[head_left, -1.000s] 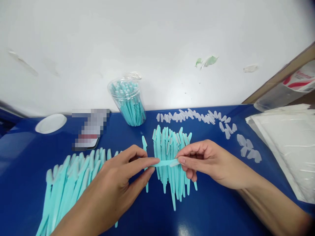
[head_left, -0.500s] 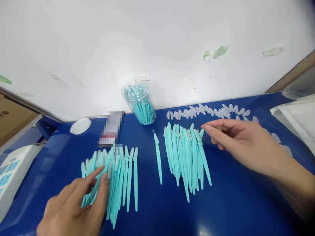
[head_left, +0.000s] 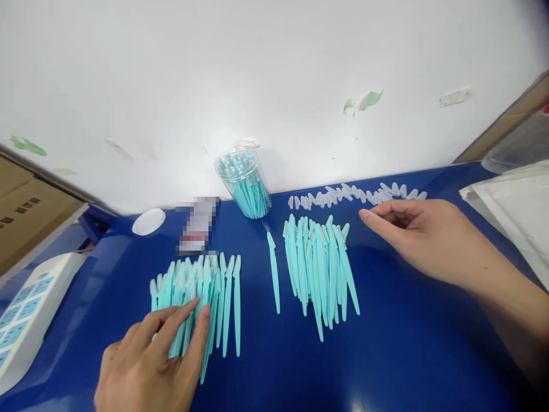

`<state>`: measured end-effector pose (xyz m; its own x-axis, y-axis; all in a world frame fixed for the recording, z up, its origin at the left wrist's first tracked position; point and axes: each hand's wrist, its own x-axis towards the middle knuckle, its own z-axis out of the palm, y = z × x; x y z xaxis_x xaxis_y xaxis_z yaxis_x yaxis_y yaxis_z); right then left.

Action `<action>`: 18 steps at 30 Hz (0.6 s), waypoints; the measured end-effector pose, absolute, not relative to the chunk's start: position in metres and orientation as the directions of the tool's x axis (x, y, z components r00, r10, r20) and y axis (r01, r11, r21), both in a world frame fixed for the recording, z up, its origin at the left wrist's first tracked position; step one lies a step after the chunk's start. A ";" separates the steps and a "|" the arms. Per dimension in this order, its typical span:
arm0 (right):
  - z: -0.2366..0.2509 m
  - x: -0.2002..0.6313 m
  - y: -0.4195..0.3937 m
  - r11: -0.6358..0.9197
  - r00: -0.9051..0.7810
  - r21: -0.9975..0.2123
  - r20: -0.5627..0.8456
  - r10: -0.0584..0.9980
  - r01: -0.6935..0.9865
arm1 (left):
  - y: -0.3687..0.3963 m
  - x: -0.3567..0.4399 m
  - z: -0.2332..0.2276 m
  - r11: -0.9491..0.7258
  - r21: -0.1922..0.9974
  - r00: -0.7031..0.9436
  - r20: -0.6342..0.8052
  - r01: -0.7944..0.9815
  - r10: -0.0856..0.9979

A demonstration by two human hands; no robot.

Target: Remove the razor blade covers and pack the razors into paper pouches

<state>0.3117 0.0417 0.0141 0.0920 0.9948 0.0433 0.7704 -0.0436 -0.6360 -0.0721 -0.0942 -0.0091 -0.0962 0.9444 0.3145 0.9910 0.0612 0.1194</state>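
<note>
Turquoise eyebrow razors with whitish caps (head_left: 229,309) lie in a pile at the left. My left hand (head_left: 150,360) is over this pile, its thumb and fingertips closed about one eyebrow razor (head_left: 207,281); the hand hides part of the pile. Further right lies a second pile of eyebrow razors (head_left: 319,274), with one single razor (head_left: 274,274) apart on its left. My right hand (head_left: 420,237) hovers right of that pile, near a row of small translucent caps (head_left: 330,197). Its thumb meets the curled fingers, and whatever may be between them is hidden.
A clear cup (head_left: 244,186) full of eyebrow razors stands by the white wall. Left of it lie a blurred-out packet (head_left: 199,223) and a white round lid (head_left: 148,221). A power strip (head_left: 34,315) is at the left edge, white packets (head_left: 510,206) at the right.
My right hand has moved away from the top of the right pile, towards the caps. My left hand has shifted right across its pile, and the razor there is less slanted. The view has shifted slightly.
</note>
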 end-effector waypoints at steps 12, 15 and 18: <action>0.035 0.436 0.031 -0.288 0.265 -0.256 -0.124 0.956 0.923 | 0.021 0.027 0.019 -0.058 0.030 0.064 -0.229 0.998 0.971; 0.013 0.443 0.023 -0.210 0.168 -0.182 -0.225 0.960 0.961 | 0.028 0.022 0.018 -0.039 0.088 0.062 -0.266 0.995 0.962; -0.007 0.441 0.017 -0.135 0.114 -0.076 -0.239 0.964 0.988 | 0.026 0.017 0.018 -0.018 0.157 0.063 -0.289 0.987 0.955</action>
